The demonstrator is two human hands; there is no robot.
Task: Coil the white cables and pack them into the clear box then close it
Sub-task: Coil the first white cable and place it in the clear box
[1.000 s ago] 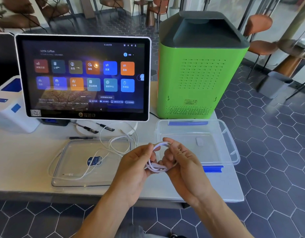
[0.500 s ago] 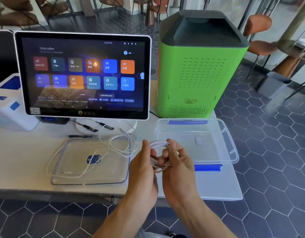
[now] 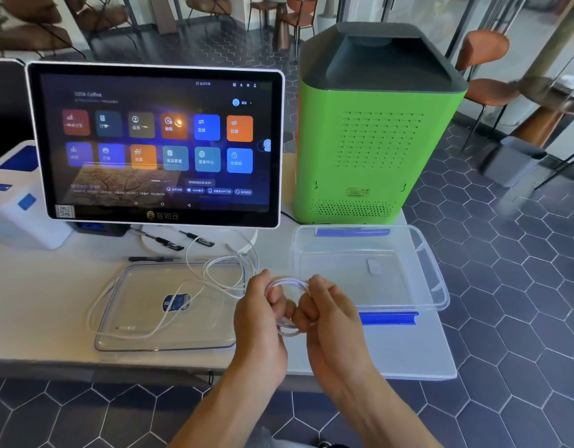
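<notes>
At lower centre, a coiled white cable (image 3: 288, 282) is gripped by curled left hand (image 3: 258, 315) and right hand (image 3: 330, 315).

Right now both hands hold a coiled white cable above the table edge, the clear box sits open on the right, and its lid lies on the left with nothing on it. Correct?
Not quite. The head view shows the lid has a loose white cable lying across it. The rest holds: left hand and right hand grip the coiled cable, and the clear box sits open on the right.

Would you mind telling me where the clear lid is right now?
In the head view, the flat clear plastic lid lies on the white table, left of both hands, below the monitor, with loose white cable draped over it.
</notes>
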